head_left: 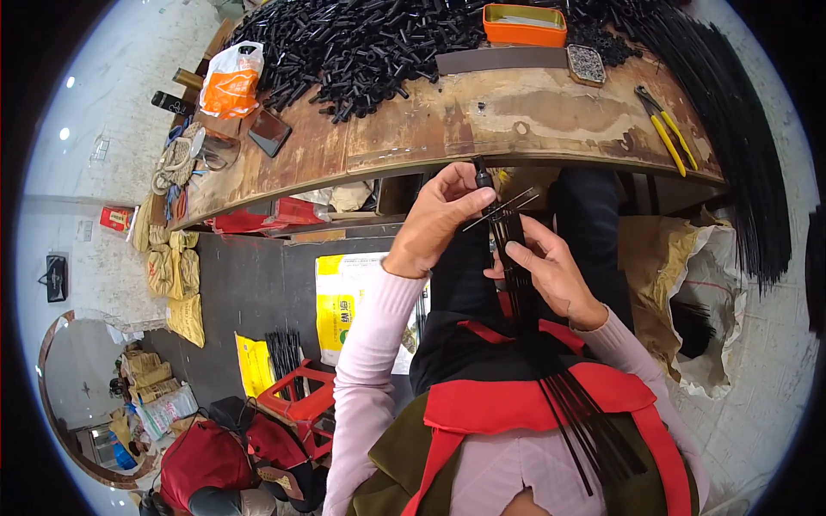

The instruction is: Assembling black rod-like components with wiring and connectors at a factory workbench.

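Observation:
Just in front of the table edge, my left hand (447,215) pinches a short black cylindrical piece (483,176) between thumb and fingers. My right hand (552,268) is closed around a bundle of thin black rods (514,262), a little lower and to the right. The bundle runs down over my lap, and its loose ends (594,421) fan out across the red-trimmed apron. A few thin, light-coloured rods (520,203) cross the bundle's upper end, close to the black piece. Whether the piece and the rods are joined is too small to tell.
A large heap of black tubular parts (361,52) covers the back of the wooden table (387,142). Pliers with yellow handles (671,133), an orange tray (525,24) and a phone (269,132) lie there too. Long black rods (731,129) hang off the right side. A red stool (301,391) stands left.

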`<control>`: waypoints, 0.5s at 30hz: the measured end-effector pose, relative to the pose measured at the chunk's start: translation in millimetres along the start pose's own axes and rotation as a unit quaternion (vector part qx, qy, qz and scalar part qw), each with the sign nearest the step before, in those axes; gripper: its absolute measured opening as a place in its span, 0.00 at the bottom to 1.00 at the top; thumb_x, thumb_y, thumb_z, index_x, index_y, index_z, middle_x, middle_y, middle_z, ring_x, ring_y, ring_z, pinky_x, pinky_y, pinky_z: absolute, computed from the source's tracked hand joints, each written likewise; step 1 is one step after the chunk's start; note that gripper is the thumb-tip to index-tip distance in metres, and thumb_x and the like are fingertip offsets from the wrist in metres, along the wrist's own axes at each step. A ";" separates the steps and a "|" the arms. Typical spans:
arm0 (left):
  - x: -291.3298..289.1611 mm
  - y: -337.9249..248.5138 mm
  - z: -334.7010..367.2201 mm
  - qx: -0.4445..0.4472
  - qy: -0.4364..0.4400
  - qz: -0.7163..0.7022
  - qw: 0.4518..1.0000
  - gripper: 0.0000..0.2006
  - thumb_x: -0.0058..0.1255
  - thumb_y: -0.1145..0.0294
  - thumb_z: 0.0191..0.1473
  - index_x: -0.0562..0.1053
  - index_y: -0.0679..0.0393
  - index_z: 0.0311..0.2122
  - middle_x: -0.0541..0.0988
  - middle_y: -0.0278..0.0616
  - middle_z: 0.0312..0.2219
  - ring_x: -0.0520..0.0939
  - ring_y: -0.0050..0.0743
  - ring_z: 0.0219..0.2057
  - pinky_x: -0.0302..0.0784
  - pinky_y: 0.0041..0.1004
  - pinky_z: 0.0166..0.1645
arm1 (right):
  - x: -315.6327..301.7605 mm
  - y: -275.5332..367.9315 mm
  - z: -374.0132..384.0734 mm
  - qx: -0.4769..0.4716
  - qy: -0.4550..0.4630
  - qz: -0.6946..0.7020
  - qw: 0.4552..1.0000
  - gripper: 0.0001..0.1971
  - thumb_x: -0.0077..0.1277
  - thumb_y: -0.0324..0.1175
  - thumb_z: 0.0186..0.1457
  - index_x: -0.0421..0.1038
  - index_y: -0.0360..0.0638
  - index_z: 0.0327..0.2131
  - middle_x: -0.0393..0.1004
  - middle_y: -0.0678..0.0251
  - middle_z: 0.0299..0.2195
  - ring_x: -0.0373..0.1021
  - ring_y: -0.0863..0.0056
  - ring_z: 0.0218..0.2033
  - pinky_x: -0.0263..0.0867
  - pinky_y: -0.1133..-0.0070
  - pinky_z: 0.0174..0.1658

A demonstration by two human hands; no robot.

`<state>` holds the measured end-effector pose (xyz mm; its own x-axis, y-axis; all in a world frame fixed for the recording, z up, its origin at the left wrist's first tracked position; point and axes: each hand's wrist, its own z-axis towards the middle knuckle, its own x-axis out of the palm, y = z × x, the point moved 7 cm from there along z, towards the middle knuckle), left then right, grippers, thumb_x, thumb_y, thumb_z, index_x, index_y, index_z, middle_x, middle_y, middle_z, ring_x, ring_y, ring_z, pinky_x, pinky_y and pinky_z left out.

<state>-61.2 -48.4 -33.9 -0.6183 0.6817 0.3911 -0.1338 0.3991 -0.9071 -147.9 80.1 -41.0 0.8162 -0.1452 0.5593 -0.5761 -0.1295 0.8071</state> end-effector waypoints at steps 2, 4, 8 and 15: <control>9.1 -15.0 -0.3 0.001 -0.066 0.001 0.998 0.13 0.63 0.74 0.50 0.73 0.59 0.41 0.77 0.31 0.34 0.77 0.15 0.36 0.72 0.19 0.43 | -3.9 1.5 -0.9 0.000 -0.006 -0.005 1.000 0.20 0.46 0.27 0.63 0.61 0.36 0.57 0.69 0.66 0.37 0.70 0.77 0.36 0.73 0.66 0.48; 8.4 -31.8 -1.7 0.040 -0.124 0.078 0.988 0.12 0.63 0.73 0.50 0.73 0.59 0.39 0.77 0.29 0.32 0.77 0.15 0.35 0.72 0.18 0.42 | -4.0 2.0 -1.2 -0.003 -0.010 -0.007 1.000 0.20 0.46 0.28 0.63 0.61 0.36 0.58 0.69 0.66 0.37 0.70 0.77 0.36 0.73 0.66 0.48; 6.2 -26.6 -5.6 0.032 -0.138 0.049 0.989 0.11 0.62 0.72 0.51 0.73 0.58 0.37 0.78 0.32 0.30 0.81 0.22 0.34 0.76 0.21 0.39 | -3.7 0.5 -1.0 0.000 -0.013 -0.003 1.000 0.21 0.46 0.27 0.63 0.60 0.37 0.58 0.69 0.65 0.37 0.70 0.77 0.36 0.73 0.66 0.48; 9.6 -33.1 -3.2 0.053 -0.129 0.120 0.983 0.12 0.61 0.70 0.53 0.74 0.62 0.41 0.81 0.38 0.34 0.83 0.27 0.36 0.78 0.22 0.37 | -1.8 2.8 -0.7 -0.001 -0.001 -0.010 1.000 0.20 0.46 0.28 0.63 0.61 0.37 0.58 0.69 0.66 0.38 0.70 0.77 0.37 0.73 0.66 0.48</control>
<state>-60.2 -53.1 0.4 -0.8158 0.5651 0.1234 -0.0310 0.1703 -0.9849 -151.0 80.7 -39.6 0.8269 -0.1451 0.5433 -0.5603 -0.1304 0.8179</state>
